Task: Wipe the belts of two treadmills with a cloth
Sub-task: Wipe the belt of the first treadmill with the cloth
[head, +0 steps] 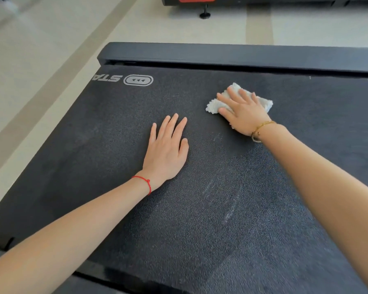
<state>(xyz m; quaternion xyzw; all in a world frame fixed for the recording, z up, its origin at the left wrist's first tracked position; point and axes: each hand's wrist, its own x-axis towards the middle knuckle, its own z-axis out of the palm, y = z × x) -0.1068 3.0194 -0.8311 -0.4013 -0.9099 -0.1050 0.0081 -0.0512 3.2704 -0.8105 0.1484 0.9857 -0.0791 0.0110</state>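
- We press the white cloth [240, 100] flat on the belt [200, 209] with our right hand [242, 112], fingers spread, at about 1 o'clock.
- Our left hand [166, 148] lies flat and holds nothing, near the middle.
- Most unwiped belt seems to lie toward 9 o'clock and 6 o'clock.
- The right arm reaches far forward.

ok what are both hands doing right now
Left hand: open, flat on the dark textured treadmill belt, holding nothing.
Right hand: open, fingers spread, pressing the white fluffy cloth onto the belt.
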